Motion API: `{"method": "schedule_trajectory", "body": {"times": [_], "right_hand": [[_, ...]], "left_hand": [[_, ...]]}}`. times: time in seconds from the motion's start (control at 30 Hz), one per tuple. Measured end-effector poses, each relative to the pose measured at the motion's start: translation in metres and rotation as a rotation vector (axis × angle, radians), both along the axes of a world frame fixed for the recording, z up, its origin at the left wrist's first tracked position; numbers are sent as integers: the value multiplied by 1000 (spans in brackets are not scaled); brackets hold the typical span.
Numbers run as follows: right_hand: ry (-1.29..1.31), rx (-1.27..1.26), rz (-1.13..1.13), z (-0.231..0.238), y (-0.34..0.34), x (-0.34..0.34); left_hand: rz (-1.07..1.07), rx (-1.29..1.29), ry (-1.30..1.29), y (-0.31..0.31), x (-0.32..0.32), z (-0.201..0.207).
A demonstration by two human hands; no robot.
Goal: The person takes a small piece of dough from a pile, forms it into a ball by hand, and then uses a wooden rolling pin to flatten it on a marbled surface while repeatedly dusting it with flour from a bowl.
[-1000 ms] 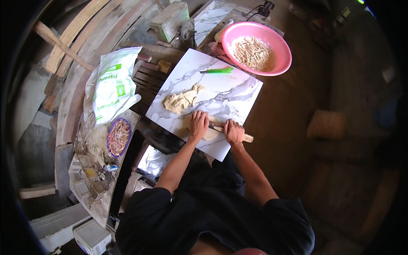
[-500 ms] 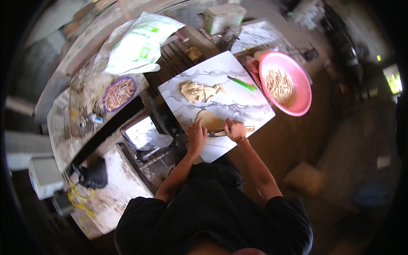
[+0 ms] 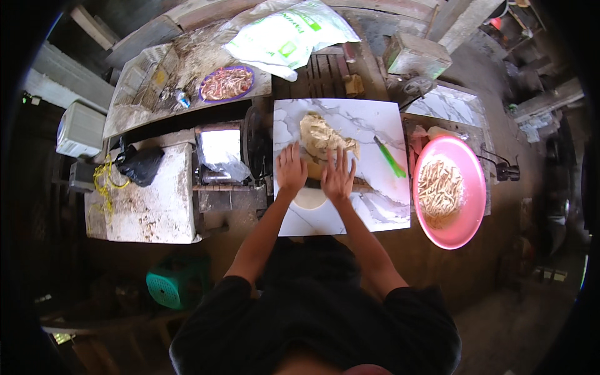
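A thin flattened sheet of dough (image 3: 310, 199) lies on the white marbled board in front of me. A dark bar like a rolling pin (image 3: 360, 184) lies across it. My left hand (image 3: 291, 169) and my right hand (image 3: 338, 176) are laid over the bar, palms down, fingers stretched forward and a little apart. They hide most of the bar's length. Just beyond my fingertips sits a lumpy mass of pale dough (image 3: 322, 132). A knife with a green handle (image 3: 392, 162) lies to the right of my right hand.
A pink basin (image 3: 478, 195) of pale dough strips stands right of the marbled board (image 3: 375, 219). Left of it is a machine with a shiny metal top (image 3: 220, 145). A purple-rimmed tray (image 3: 226, 84) of strips and a white sack (image 3: 294, 37) lie beyond. A green stool (image 3: 165, 289) stands lower left.
The view has turned, so the board now looks squarer. My hands, earlier curled near the bar's ends, now lie flat with fingers stretched over it, closer to the dough lump.
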State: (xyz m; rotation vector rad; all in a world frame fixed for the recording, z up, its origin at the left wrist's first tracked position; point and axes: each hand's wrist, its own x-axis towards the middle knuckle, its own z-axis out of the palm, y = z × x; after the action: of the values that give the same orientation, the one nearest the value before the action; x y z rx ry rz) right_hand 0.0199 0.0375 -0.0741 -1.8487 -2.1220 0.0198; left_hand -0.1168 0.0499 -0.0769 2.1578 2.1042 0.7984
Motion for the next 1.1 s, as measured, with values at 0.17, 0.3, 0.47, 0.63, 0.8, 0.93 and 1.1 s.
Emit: {"method": "schedule_trajectory", "body": {"times": [0.17, 0.3, 0.47, 0.63, 0.8, 0.93, 1.1], "right_hand": [[-18, 43, 98, 4, 33, -4], [18, -86, 146, -9, -28, -2], [29, -98, 159, -1, -35, -2], [16, 67, 133, 10, 36, -6], [15, -12, 155, 5, -4, -5], [55, -77, 255, 4, -65, -1], [1, -77, 178, 11, -16, -6]], "left_hand": [[56, -20, -21, 25, -3, 1], [16, -109, 41, -39, -4, -13], [-33, -52, 119, -46, -3, -4], [63, 27, 5, 36, -3, 11], [19, -9, 26, -11, 3, 4], [-15, -45, -16, -73, 0, -1], [-31, -55, -12, -26, 1, 8]]}}
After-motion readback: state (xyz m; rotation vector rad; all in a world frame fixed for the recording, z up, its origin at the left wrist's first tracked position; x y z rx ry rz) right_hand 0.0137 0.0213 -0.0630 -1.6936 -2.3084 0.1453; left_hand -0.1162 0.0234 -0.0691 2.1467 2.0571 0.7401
